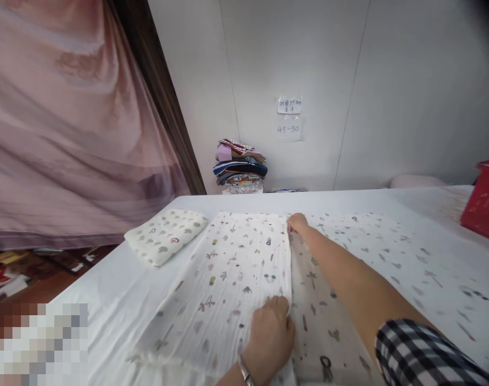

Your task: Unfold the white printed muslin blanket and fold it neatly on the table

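A thin white cloth (228, 268) printed with small palm trees and other motifs lies spread on the table, its left part folded over in a double layer. Near the far end of the fold's edge, my right hand (298, 222) pinches the cloth, with the arm stretched forward. Closer to me, my left hand (268, 335), a bracelet at its wrist, has its fingers curled on the same edge; the fingertips are partly hidden. The cloth's single layer spreads out to the right beneath my right forearm.
A folded patterned cloth (166, 236) lies at the left of the white table (108, 300). Behind the table stands a pile of folded fabrics (240, 166). A red bin (486, 201) sits at the right edge. A pink curtain (67, 118) hangs at left.
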The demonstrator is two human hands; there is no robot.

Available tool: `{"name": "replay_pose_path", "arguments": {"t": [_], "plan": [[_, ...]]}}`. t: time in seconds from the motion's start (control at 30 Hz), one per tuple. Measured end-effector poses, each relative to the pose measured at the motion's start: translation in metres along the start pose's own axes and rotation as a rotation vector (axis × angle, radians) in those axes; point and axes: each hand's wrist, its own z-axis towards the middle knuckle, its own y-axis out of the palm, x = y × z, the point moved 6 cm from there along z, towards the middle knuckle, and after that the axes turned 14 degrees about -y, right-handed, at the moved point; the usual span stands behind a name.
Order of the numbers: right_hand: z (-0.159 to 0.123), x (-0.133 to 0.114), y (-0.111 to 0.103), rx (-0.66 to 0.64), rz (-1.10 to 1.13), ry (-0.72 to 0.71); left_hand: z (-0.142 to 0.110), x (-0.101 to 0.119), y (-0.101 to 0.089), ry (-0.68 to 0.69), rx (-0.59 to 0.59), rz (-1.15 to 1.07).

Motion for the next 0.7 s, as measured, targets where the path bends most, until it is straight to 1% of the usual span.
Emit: {"name": "replay_pose_path", "arguments": {"t": [0.13, 0.27, 0.43, 0.57, 0.7], "plan": [[0.015, 0.006, -0.006, 0.06, -0.04, -0.052, 0.002, -0.002, 0.007, -0.005, -0.007, -0.031], [0.024, 0.005, -0.002, 0.023, -0.084, -0.067, 0.005, -0.004, 0.013, -0.026, -0.048, -0.049], [0.031, 0.001, 0.001, 0.011, -0.114, -0.071, 0.004, -0.005, 0.009, -0.022, -0.08, -0.074], [0.031, 0.007, -0.002, 0.013, -0.148, -0.049, 0.002, -0.006, 0.005, -0.01, -0.085, -0.087], [0.027, 0.014, -0.004, -0.002, -0.213, -0.018, 0.0, -0.007, 0.006, 0.001, -0.102, -0.072]]}}
